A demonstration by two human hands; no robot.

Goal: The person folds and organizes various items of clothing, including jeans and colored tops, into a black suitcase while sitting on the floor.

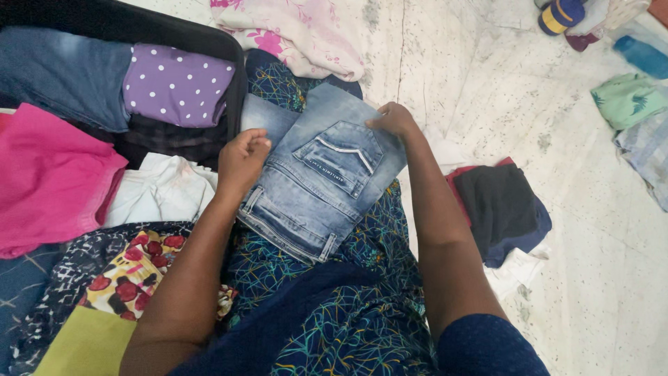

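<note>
Both bare arms reach forward, hands close together and palms down

The left hand (242,161) lies knuckles up with its fingers curled under and bunched at the tips, the wrist straight and the forearm running back toward the lower left. The right hand (394,120) sits a little farther forward than the left, fingers bent and pinched down at the tips, thumb tucked toward the left hand. Its forearm runs almost straight back and down, ending in a dark blue dotted sleeve at the upper arm. The two hands are near each other but apart, with the right forearm steeper than the left
</note>
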